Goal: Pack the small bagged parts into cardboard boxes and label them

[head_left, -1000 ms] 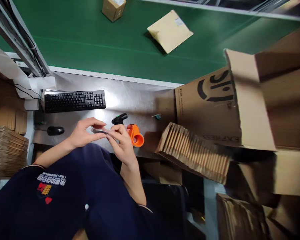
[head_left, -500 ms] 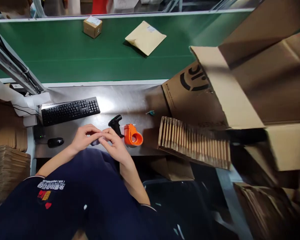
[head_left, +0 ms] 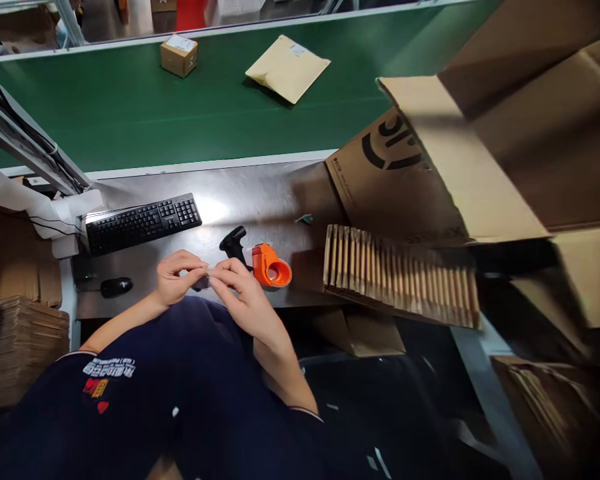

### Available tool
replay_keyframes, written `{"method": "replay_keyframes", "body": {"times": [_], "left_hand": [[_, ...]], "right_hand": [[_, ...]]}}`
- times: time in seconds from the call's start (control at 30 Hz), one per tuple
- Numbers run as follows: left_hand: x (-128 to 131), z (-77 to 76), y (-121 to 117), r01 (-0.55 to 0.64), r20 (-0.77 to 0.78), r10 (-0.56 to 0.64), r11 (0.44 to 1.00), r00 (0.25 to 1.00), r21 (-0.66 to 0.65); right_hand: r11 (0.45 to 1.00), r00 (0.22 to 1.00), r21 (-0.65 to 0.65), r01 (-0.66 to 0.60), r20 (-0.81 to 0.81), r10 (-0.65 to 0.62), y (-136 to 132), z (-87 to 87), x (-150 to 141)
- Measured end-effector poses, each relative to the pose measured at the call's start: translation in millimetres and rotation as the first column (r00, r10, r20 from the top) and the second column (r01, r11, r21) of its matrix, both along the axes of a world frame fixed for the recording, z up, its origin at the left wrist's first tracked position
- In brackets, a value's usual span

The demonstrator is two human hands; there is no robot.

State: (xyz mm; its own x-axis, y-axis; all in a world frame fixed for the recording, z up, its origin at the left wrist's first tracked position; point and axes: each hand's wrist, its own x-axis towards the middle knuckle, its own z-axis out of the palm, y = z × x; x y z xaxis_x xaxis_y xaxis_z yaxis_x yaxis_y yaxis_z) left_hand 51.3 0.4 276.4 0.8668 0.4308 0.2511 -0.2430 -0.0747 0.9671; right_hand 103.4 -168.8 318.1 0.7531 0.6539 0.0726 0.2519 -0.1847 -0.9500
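The left hand (head_left: pixel 176 279) and right hand (head_left: pixel 247 300) meet in front of the torso, seen against the front edge of the bench (head_left: pixel 253 190); their height above it cannot be told. The fingers of each are drawn into a pinch, thumb close to the fingertips, on a small item (head_left: pixel 200 285) with a dark part and what looks like clear film. It sits between the two sets of fingertips, mostly hidden, so its full outline cannot be made out.

Right of the hands, the black scanner (head_left: pixel 234 243) and the orange dispenser (head_left: pixel 271 267) sit just beside each other, the scanner's lower end near the right fingers — little sideways room there. The mouse (head_left: pixel 116 287) lies left of the left hand, near the front edge, with the keyboard (head_left: pixel 143 223) angled behind it.

More open metal lies beyond the hands, between the keyboard and the large carton (head_left: pixel 380 167); a small teal piece (head_left: pixel 306 219) lies toward the carton side. The upright cardboard row (head_left: pixel 400 273) bounds the right. A pale rim separates the bench's far edge from the green surface (head_left: pixel 205 133), which bears a small box (head_left: pixel 179 55) and, well apart, an envelope (head_left: pixel 287 69).
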Motion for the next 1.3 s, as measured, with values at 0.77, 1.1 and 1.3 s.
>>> {"method": "replay_keyframes", "body": {"times": [0.77, 1.1, 1.3], "left_hand": [[2.4, -1.7, -4.4, -0.075, -0.049, 0.067, 0.981, 0.997, -0.178], [10.6, 4.8, -1.8, 0.031, -0.141, -0.067, 0.971, 0.988, -0.238], [13.9, 4.8, 5.8, 0.077, -0.151, -0.098, 0.988, 0.984, -0.137]], "right_hand": [[0.979, 0.981, 0.050, 0.195, 0.007, -0.196, 4.6, 3.4, 0.4], [0.956, 0.949, 0.070, 0.285, -0.162, -0.271, 11.3, -14.4, 5.7], [0.957, 0.951, 0.112, 0.266, -0.194, -0.242, 12.3, -22.6, 9.8]]}}
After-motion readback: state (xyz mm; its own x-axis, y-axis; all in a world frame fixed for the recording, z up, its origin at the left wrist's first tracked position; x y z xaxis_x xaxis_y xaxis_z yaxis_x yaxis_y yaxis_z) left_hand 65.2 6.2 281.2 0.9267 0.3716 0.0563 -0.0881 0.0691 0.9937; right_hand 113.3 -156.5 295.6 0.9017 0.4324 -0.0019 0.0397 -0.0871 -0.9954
